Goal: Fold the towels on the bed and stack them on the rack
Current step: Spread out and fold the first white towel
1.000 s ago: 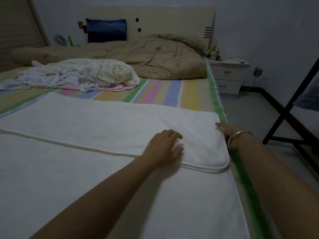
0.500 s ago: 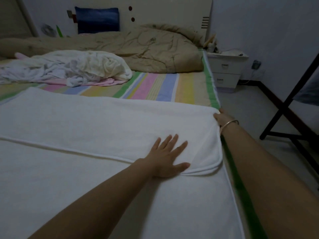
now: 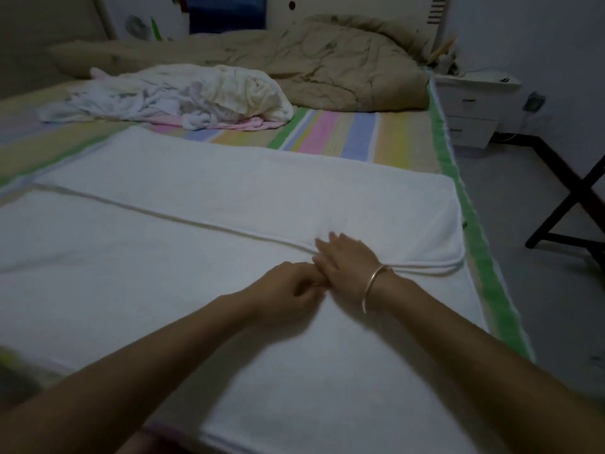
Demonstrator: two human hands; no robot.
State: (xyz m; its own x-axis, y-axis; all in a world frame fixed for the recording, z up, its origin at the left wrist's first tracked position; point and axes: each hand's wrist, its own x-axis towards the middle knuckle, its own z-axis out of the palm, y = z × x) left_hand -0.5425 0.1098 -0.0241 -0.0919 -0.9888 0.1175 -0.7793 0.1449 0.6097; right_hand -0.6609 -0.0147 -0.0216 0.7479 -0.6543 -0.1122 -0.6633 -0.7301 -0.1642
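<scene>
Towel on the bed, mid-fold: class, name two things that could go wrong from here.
1. The towel has hems at the right corner that look offset; folding again may lock in a skew.
2. The left hand and right hand meet at one spot on the hem; lifting from there might let the long left end sag.

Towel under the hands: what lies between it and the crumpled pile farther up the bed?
Only striped sheet lies between the towel and the pile, per the head view.
</scene>
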